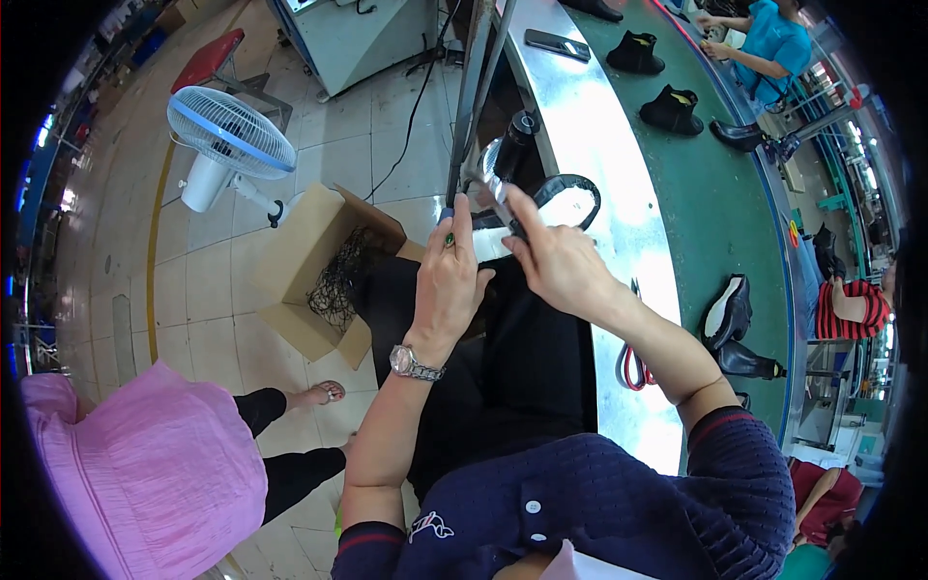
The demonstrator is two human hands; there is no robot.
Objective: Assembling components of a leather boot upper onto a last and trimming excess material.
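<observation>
Right hand (pixel 568 269) wrapped around one metal tool (pixel 495 193), blurred; left hand (pixel 445 290) with fingers partly extended, held close together, contact unclear. One black-and-white shoe (pixel 568 206) lies just beyond the hands, partly hidden by the right. Bench (pixel 633 253), right: one phone (pixel 558 44), one pair of scissors (pixel 634 371).
</observation>
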